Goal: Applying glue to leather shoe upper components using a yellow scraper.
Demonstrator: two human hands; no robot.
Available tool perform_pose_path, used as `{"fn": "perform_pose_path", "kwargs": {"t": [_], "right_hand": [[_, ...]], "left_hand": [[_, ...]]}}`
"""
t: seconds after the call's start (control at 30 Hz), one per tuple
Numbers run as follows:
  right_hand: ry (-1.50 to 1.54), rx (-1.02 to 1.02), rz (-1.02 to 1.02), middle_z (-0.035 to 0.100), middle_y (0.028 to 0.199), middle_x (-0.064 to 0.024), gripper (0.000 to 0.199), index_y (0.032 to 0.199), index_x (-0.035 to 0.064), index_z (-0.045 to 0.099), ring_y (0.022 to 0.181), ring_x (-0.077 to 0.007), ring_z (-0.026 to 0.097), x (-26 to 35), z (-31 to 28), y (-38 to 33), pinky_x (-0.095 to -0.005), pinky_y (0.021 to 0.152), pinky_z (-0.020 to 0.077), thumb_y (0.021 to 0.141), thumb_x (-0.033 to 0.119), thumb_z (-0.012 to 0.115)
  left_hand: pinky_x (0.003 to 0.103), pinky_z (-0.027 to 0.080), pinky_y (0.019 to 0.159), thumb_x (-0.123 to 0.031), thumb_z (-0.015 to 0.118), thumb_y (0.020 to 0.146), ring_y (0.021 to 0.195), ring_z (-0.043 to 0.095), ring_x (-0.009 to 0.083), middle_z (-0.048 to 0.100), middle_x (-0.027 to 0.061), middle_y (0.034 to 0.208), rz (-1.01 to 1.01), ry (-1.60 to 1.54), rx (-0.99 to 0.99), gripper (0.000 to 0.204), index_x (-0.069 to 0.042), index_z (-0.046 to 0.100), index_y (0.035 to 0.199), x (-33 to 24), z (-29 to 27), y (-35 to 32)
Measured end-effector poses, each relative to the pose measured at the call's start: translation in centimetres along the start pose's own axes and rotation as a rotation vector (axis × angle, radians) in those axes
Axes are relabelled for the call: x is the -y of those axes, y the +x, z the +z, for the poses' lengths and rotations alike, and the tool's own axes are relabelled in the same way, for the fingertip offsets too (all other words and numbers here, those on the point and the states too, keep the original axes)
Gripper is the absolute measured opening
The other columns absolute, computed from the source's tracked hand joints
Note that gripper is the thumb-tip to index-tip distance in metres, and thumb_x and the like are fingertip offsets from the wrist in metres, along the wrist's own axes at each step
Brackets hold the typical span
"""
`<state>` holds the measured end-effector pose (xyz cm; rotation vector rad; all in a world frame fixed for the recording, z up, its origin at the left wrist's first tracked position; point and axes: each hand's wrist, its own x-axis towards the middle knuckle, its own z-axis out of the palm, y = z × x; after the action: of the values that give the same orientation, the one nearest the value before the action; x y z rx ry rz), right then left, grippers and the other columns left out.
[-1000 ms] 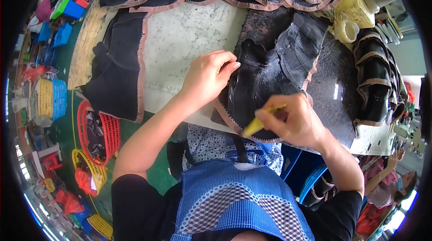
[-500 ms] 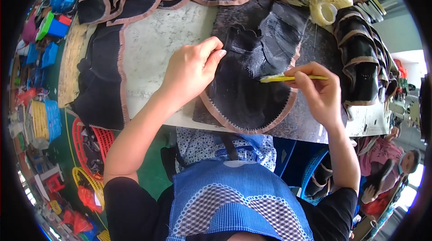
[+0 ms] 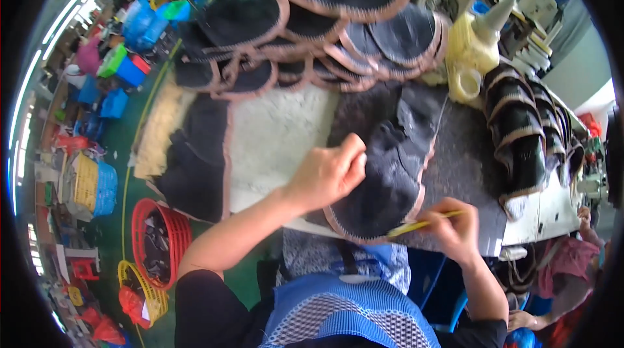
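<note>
A black curved piece with a pinkish-brown, zigzag-stitched border (image 3: 364,210) lies on the dark board in front of me, its upper part creased and shiny. My left hand (image 3: 328,174) is closed at its left side, thumb and forefinger pinched on the piece; the pinched edge is mostly hidden. In my right hand (image 3: 450,226) is a thin yellow brush (image 3: 426,221), held like a pen. Its tip touches the rounded border at the near edge of the piece.
Similar black pieces (image 3: 244,3) are heaped at the back, and another (image 3: 195,159) lies left. A yellowish bottle (image 3: 469,55) stands at back right, beside a row of overlapping black pieces (image 3: 523,133). Red (image 3: 159,244) and yellow baskets (image 3: 153,296) sit lower left. A person (image 3: 569,267) is at right.
The brush has moved from the middle of the black piece down to its near border. My left hand stays pinched at the piece's side. The view has shifted, showing more of the back heap.
</note>
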<state>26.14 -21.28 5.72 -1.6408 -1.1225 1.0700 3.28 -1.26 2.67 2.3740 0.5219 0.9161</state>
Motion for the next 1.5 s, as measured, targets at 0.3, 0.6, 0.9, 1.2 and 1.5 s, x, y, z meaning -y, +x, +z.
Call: {"fn": "perform_pose_path", "kwargs": {"t": [0.3, 0.6, 0.9, 1.2, 1.5], "right_hand": [[0.906, -0.728, -0.33, 0.067, 0.108, -0.0059, 0.029, 0.112, 0.0054, 0.062, 0.095, -0.0132, 0.066, -4.0, -13.0, -3.8, -0.0251, 0.085, 0.0573, 0.101, 0.032, 0.063], [0.854, -0.727, -0.226, 0.067, 0.11, -0.0102, 0.035, 0.118, 0.0016, 0.061, 0.091, -0.0133, 0.068, -7.9, -13.9, -5.9, -0.0217, 0.078, 0.0602, 0.102, 0.033, 0.06], [0.688, -0.682, -0.167, 0.068, 0.091, -0.0047, 0.027, 0.106, 0.0047, 0.063, 0.071, -0.011, 0.066, -3.8, -10.4, -2.9, -0.0222, 0.067, 0.0561, 0.102, 0.031, 0.06], [0.464, -0.629, -0.147, 0.061, 0.127, -0.0069, 0.033, 0.128, 0.005, 0.062, 0.095, -0.0097, 0.062, -6.1, -15.1, -0.2, -0.0125, 0.061, 0.0472, 0.106, 0.028, 0.055], [-0.228, -0.709, -0.266, 0.062, 0.077, 0.0016, 0.029, 0.107, 0.0038, 0.072, 0.057, -0.0044, 0.054, 3.3, -12.7, 13.1, -0.0191, 0.05, 0.043, 0.105, 0.028, 0.056]], "left_hand": [[0.043, 0.05, 0.072, -0.014, 0.05, 0.092, 0.079, 0.061, 0.0246, 0.066, 0.0153, 0.084, 0.313, -0.262, -0.617, 0.022, 0.002, 0.065, 0.095, -10.0, -19.3, 28.0], [0.044, 0.05, 0.089, -0.03, 0.049, 0.096, 0.101, 0.065, 0.0329, 0.067, 0.023, 0.107, 0.264, -0.237, -1.033, 0.045, 0.01, 0.06, 0.114, -6.0, -32.5, 36.8], [0.045, 0.052, 0.067, -0.029, 0.064, 0.09, 0.074, 0.07, 0.0348, 0.068, 0.0216, 0.076, -0.372, 0.254, -0.823, 0.033, 0.003, 0.063, 0.083, 15.9, -26.1, 19.0], [0.04, 0.05, 0.065, -0.045, 0.074, 0.087, 0.069, 0.065, 0.0231, 0.064, 0.0111, 0.074, -0.869, 0.509, -0.025, 0.047, -0.001, 0.061, 0.076, 16.4, -25.1, -10.5], [0.037, 0.05, 0.08, -0.024, 0.088, 0.074, 0.086, 0.06, 0.0247, 0.062, 0.0096, 0.092, -0.748, 0.546, -0.12, 0.043, -0.002, 0.06, 0.098, 22.0, -25.8, -20.5]]}}
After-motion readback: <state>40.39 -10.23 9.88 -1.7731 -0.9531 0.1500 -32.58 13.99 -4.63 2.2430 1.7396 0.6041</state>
